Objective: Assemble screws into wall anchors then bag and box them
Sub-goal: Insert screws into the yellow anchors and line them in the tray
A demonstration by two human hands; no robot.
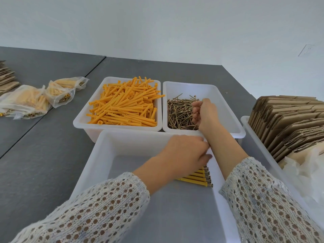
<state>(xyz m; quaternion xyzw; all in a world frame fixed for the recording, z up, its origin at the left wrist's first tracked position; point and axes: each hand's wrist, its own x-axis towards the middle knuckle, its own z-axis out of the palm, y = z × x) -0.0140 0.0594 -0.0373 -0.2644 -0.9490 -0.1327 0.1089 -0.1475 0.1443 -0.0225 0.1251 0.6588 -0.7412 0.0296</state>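
The right hand curls its fingers into the pile of screws, probably pinching a few, though the grip is hard to read. The left hand reaches down with bent fingertips hidden, so whether it holds anything cannot be told; just beneath them lies a row of finished anchors. Loose anchors fill the bin left of the screws. Screws are small, stiff, slippery and sharp-tipped: best taken by the shank near the head.

Packing workstation: parts bins (anchors, screws), flat cartons.
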